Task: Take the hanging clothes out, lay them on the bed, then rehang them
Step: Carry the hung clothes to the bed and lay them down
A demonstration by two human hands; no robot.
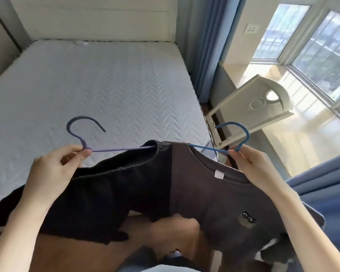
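Note:
My left hand [53, 169] pinches the neck of a purple hanger [81, 130] that carries a black garment [98, 197]. My right hand [249, 163] pinches the neck of a blue hanger [238, 134] bearing a dark grey-brown T-shirt [214, 193] with a small owl patch and a white neck label. Both garments hang side by side in front of me, over the near edge of the bed [86, 85], a bare white quilted mattress. The black garment's lower part drapes over the mattress edge at the left.
A white headboard [98, 18] stands at the far end of the bed. A white bedside cabinet [251, 108] sits right of the mattress under a bright window [312, 46]. Blue curtains [208, 46] hang between bed and window. Wooden floor and my legs show below.

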